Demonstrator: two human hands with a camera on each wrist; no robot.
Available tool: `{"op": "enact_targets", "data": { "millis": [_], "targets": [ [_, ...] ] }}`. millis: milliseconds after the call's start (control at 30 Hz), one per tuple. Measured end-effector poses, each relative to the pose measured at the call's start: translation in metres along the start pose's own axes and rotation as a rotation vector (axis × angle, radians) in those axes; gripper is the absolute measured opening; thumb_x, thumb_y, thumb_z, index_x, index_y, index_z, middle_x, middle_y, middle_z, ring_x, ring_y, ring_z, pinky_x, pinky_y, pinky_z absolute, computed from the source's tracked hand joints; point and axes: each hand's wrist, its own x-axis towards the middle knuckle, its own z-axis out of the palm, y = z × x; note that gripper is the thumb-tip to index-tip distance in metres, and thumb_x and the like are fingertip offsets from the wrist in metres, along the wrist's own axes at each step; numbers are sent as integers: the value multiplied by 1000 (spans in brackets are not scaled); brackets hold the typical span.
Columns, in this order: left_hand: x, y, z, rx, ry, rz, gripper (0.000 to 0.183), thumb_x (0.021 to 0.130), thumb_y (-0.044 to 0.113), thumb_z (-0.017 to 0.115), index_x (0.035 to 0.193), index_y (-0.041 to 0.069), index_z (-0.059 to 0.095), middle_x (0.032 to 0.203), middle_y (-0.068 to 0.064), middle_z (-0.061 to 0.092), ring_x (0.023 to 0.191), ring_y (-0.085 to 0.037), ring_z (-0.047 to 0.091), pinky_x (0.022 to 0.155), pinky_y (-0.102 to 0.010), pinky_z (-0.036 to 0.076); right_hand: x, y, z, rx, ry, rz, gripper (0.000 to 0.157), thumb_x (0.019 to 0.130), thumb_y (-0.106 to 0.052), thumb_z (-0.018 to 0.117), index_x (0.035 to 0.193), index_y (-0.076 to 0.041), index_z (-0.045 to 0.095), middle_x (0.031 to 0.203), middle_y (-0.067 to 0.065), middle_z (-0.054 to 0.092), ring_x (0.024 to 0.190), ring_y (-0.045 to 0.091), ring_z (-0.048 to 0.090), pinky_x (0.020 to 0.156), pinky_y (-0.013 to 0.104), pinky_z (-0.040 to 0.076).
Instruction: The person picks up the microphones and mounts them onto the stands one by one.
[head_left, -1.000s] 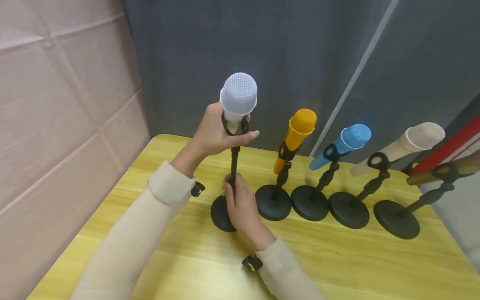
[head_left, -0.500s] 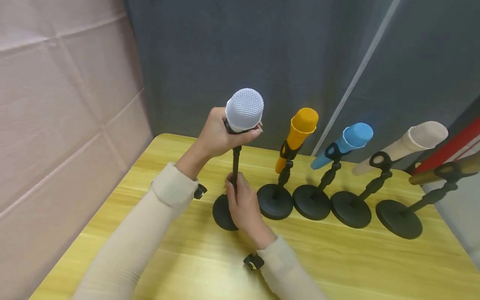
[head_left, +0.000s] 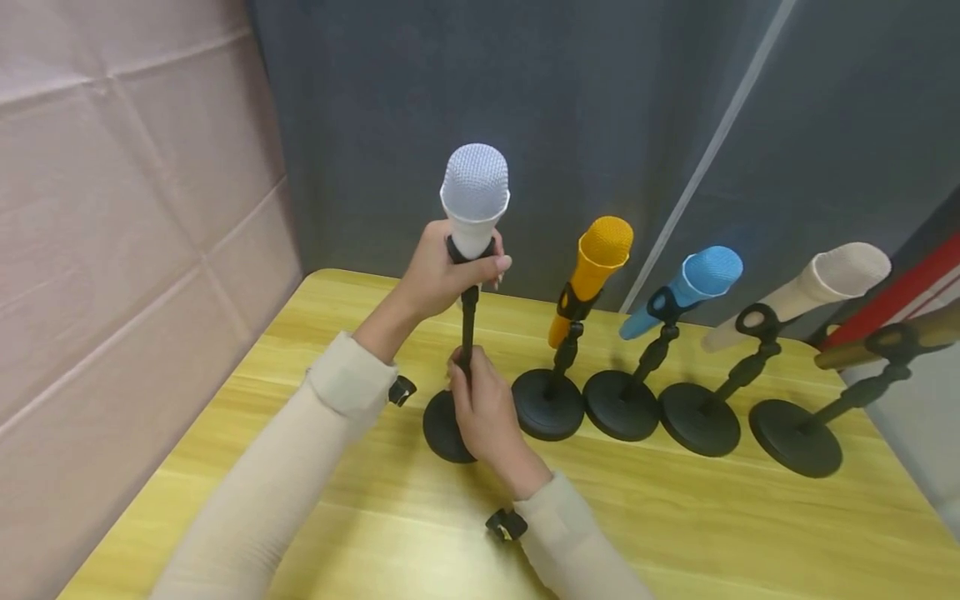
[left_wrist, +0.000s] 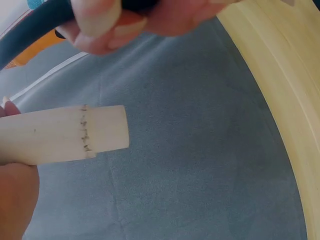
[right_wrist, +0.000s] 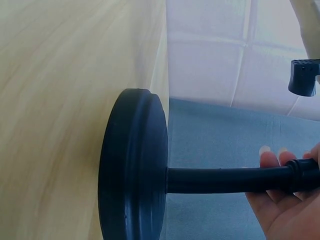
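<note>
In the head view my left hand grips a white microphone at the black clip on top of a table stand. The microphone's mesh head points up, and its bare tail end shows in the left wrist view. Lower down, my right hand curls round the stand's thin pole. The stand's round black base rests on the table, partly hidden by the right hand. In the right wrist view the fingers wrap the pole near its collar.
To the right, a row of black stands holds an orange microphone, a blue one, a beige one and a brownish one. They stand on a yellow wood-grain table. A dark cloth wall rises behind.
The white microphone dips toward me, then rises again and shows more of its body above the left hand. The left hand's grip shifts slightly; the right hand keeps its hold on the pole.
</note>
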Motion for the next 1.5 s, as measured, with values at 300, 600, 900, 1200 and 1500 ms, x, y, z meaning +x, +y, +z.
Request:
{"op": "enact_targets", "data": {
  "millis": [300, 600, 900, 1200, 1500],
  "targets": [
    [0, 3, -5, -58, -51, -160, 7, 90, 3, 68, 86, 4, 62, 73, -3, 63, 68, -24, 61, 72, -39, 54, 1, 0, -1, 1, -13, 19, 14, 107, -20, 50, 111, -7, 55, 93, 7, 64, 81, 18, 66, 72, 30, 57],
    [-7, 6, -6, -3, -67, -201, 38, 95, 22, 69, 125, 3, 56, 115, -15, 66, 110, -28, 67, 100, -43, 52, 6, 0, -19, 82, -223, 159, 27, 106, -31, 52, 128, -15, 56, 106, 3, 72, 97, 18, 71, 85, 37, 60],
    [-49, 4, -11, -26, 207, -85, 60, 96, 37, 55, 142, 2, 41, 131, -7, 54, 123, -17, 53, 108, -34, 43, 11, 11, -29, -177, -409, 248, 48, 90, -49, 73, 123, -16, 63, 111, 3, 71, 102, 22, 69, 87, 42, 58],
    [-88, 15, -24, -47, 102, -112, 17, 95, 7, 54, 98, -5, 65, 91, -1, 68, 82, -13, 68, 82, -25, 59, 3, 22, -23, -286, -613, 263, 88, 73, -57, 85, 140, -9, 55, 134, 8, 65, 118, 22, 64, 102, 44, 54],
    [-99, -1, -22, 118, -236, -506, 28, 91, 19, 76, 114, 9, 62, 112, -11, 66, 111, -21, 67, 104, -39, 54, -3, 31, -17, -304, -683, 214, 101, 70, -49, 91, 150, -6, 47, 148, 8, 55, 130, 25, 59, 108, 43, 50]
  ]
}}
